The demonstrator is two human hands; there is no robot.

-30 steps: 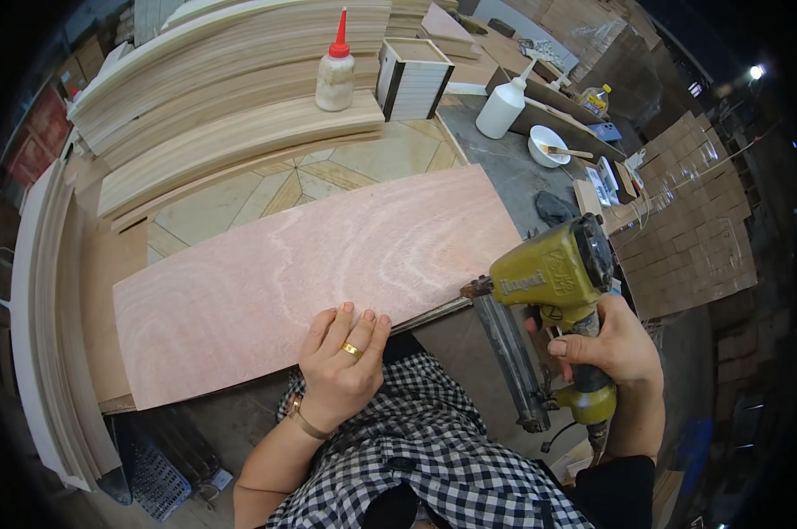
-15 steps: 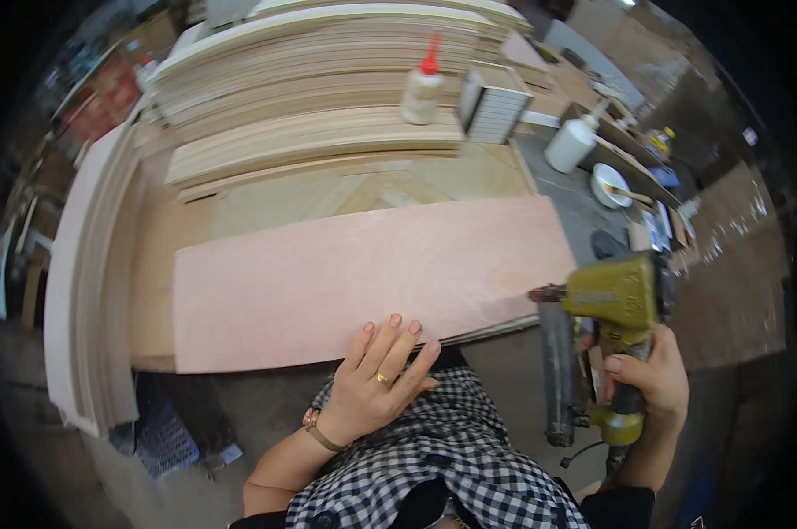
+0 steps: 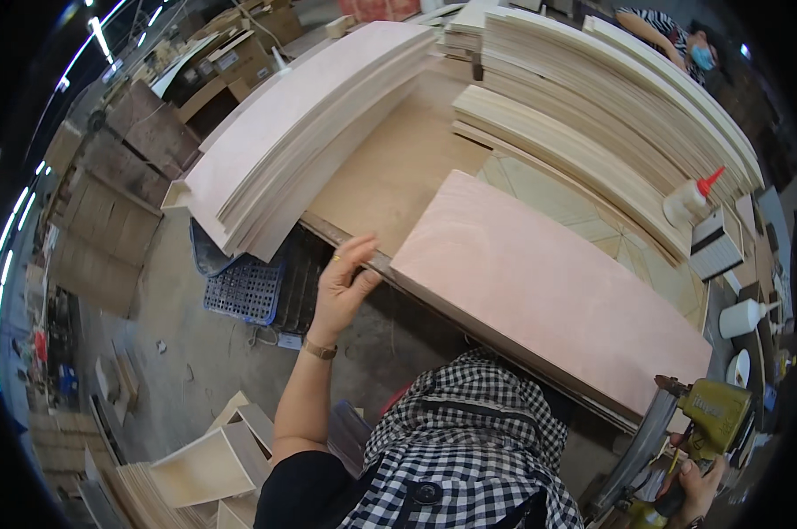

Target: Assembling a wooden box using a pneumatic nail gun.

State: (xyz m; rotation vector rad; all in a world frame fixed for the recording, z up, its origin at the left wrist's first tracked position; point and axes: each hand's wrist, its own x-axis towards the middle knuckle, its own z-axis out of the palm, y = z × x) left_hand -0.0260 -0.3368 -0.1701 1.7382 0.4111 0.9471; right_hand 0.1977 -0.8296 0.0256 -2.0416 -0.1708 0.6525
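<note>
A pale pink plywood board (image 3: 548, 291) lies flat along the near side of the workbench (image 3: 389, 167). Just off its left end, my left hand (image 3: 347, 280) is at the bench's front edge, fingers stretched and thumb apart, holding nothing. Whether the fingertips touch the edge I cannot tell. My right hand (image 3: 700, 487) is closed around the handle of a yellow-green nail gun (image 3: 718, 413). The gun's nose is at the board's near right corner; contact is unclear. Part of the right hand is hidden behind the tool.
Stacked panels (image 3: 301, 123) stand at the bench's left, and long strips (image 3: 592, 123) are piled at the back. A red-capped glue bottle (image 3: 685, 204), a white bottle (image 3: 742, 318) and a bowl (image 3: 738, 368) sit at right. Below are a blue crate (image 3: 244, 289) and wooden boxes (image 3: 209, 467). A person (image 3: 671, 40) is behind.
The view has turned to the left. My left hand has gone from the board's near edge to beyond its left end. The nail gun stays in my right hand near the right corner.
</note>
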